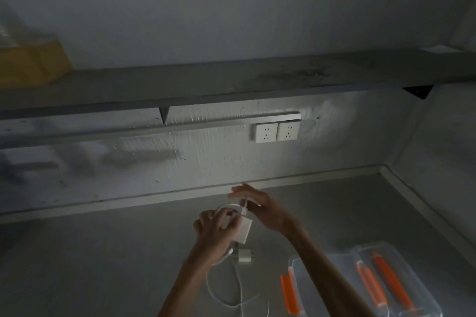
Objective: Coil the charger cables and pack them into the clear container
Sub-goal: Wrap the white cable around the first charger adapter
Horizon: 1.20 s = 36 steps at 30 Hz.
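Observation:
My left hand (215, 231) grips a white charger block (242, 230) together with a loop of its white cable (226, 206), held above the grey table. My right hand (260, 207) is just beyond it, fingers spread, pinching the cable end near the block. A second small white plug (244, 256) lies on the table below my left hand, and loose white cable (231, 291) trails from it toward the near edge. The clear container (296, 262) with orange clasps sits to the right, partly hidden by my right forearm.
The container's clear lid (401, 280) with orange clasps lies beside it at the right. Two white wall sockets (277, 132) sit on the back wall under a grey shelf (231, 82). A yellow object (31, 59) rests on the shelf's left end.

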Each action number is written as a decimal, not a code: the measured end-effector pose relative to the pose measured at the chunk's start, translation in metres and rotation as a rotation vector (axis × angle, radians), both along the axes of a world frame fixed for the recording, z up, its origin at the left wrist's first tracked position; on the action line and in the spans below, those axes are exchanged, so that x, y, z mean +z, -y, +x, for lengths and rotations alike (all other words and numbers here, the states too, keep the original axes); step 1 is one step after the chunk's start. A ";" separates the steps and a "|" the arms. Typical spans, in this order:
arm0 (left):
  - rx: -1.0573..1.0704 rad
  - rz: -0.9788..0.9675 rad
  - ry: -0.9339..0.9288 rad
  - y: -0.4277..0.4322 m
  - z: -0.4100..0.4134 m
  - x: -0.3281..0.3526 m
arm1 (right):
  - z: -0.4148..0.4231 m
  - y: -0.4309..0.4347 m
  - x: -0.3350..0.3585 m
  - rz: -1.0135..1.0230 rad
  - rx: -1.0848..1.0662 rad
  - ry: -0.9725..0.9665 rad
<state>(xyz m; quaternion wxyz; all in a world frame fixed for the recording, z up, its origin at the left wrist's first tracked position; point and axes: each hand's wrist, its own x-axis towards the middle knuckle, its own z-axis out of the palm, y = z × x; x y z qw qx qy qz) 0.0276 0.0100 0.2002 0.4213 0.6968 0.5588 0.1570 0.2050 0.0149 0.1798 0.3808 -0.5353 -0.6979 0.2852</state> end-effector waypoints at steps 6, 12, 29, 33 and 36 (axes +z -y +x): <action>-0.030 0.231 0.048 0.019 -0.011 0.021 | -0.002 -0.003 0.015 0.058 -0.151 -0.207; 0.076 -0.227 0.791 0.030 -0.006 0.071 | -0.024 0.014 0.008 -0.032 -0.144 -0.382; 0.172 0.224 0.285 0.028 0.008 0.089 | 0.035 0.107 0.147 0.588 -0.009 0.457; -0.010 0.258 0.258 0.061 0.027 0.105 | 0.058 0.079 0.193 0.697 -0.009 0.412; -0.082 0.385 0.257 0.076 0.034 0.120 | 0.066 0.059 0.203 0.682 0.053 0.329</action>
